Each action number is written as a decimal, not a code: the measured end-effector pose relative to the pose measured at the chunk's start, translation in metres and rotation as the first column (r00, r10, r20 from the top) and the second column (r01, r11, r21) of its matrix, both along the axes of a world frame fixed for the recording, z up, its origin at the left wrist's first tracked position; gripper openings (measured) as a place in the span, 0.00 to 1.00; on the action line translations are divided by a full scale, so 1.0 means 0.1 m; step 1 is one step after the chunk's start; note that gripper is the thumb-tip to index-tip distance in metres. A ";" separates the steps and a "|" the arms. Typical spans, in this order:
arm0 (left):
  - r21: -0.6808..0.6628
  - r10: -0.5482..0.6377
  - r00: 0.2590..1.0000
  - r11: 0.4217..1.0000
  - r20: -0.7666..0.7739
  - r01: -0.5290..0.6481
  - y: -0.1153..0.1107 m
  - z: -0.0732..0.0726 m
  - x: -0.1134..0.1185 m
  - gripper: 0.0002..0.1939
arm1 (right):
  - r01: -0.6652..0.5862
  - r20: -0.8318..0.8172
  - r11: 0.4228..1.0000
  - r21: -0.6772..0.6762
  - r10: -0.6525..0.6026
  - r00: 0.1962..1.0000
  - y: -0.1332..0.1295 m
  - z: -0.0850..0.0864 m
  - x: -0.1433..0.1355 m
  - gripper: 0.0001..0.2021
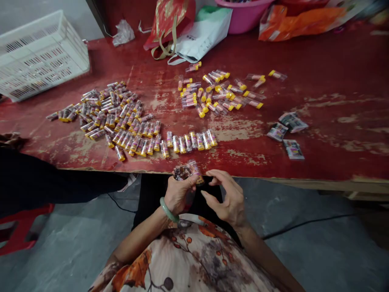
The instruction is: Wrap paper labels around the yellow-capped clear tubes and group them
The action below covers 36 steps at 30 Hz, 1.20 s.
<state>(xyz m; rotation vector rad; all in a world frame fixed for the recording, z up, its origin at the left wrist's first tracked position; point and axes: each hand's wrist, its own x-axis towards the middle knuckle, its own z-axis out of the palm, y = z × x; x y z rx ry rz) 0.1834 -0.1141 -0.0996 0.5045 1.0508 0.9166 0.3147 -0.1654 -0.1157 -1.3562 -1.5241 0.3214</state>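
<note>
Two forearms (141, 235) slant inward from the bottom edge of the frame, bringing both hands close together at lower centre, just below the near edge of the red table (154, 83). The left hand (178, 194), a green bangle (166, 207) at its wrist, points up the frame and clasps printed cards (181, 172), its thumb closed across their lower part; its remaining fingers are largely hidden. A clear tube (197, 172) shows at the right side of the cards, beyond the thumb tip, its long axis steep, leaning from upper left to lower right; whether the same fingers grip it, I cannot tell. The right hand (229, 198) reaches up and leftward with wrist bent, thumb and forefinger parted in a wide curve, gripping nothing visible, its fingertips near the tube's right side but apart from it. Above the hands lies a row of filled tubes (182, 144), yellow ends toward the bottom of the frame. Flat packets (293, 150) lie at right, and a white basket (68, 44) stands at upper left.
</note>
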 end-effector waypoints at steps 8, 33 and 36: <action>0.052 -0.088 0.995 0.995 0.041 0.086 0.26 -0.09 0.13 0.18 | 0.023 -0.269 0.982 -0.185 -0.073 0.960 0.35 0.04 -0.02 0.11; -0.054 -0.113 0.975 0.991 0.189 0.126 0.26 0.06 -0.31 0.18 | 0.421 0.620 0.898 -0.127 -0.259 0.740 2.24 -0.21 1.08 0.14; -0.036 -0.120 0.984 0.991 0.133 0.126 0.19 0.06 -0.32 0.18 | 0.364 0.662 0.911 -0.195 -0.152 0.734 2.64 -0.22 1.10 0.15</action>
